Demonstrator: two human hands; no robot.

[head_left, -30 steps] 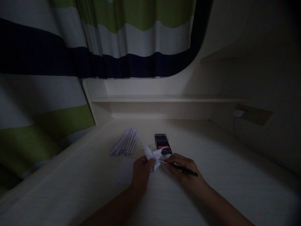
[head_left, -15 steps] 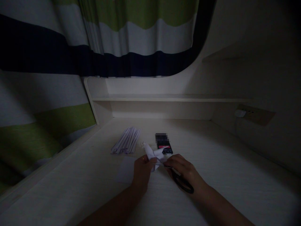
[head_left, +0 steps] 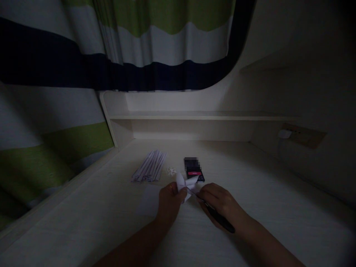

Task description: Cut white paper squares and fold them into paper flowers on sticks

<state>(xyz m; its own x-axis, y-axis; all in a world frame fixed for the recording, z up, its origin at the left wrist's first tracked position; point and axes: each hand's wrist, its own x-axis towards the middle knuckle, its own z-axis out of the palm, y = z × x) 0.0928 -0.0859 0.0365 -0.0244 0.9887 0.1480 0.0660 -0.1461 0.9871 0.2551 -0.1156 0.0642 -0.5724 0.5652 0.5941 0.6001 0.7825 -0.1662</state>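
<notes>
My left hand (head_left: pixel 170 200) pinches a piece of folded white paper (head_left: pixel 181 181) whose points stick out past the fingertips. In my right hand (head_left: pixel 218 200) is a pair of scissors (head_left: pixel 219 218) with dark handles, the blades pointing left. Their metal tips reach the paper beside my left thumb; whether they are cutting into it I cannot tell. Just beyond the paper lies a little heap of white scraps (head_left: pixel 171 171). A flat white sheet (head_left: pixel 148 200) rests on the desk left of my left hand.
A bundle of rolled paper sticks (head_left: pixel 150 167) lies at the left of the desk (head_left: pixel 278 215). Behind my hands is a phone (head_left: pixel 194 170) with a lit screen. A shelf (head_left: pixel 194 116) runs along the back, a striped curtain (head_left: pixel 167 44) above it. A plug sits in the wall socket (head_left: pixel 303 135) at right.
The paper has turned a little and shifted right in my left hand, uncovering more of the scraps. The scissors have rolled so that their handles appear edge-on and slightly lower.
</notes>
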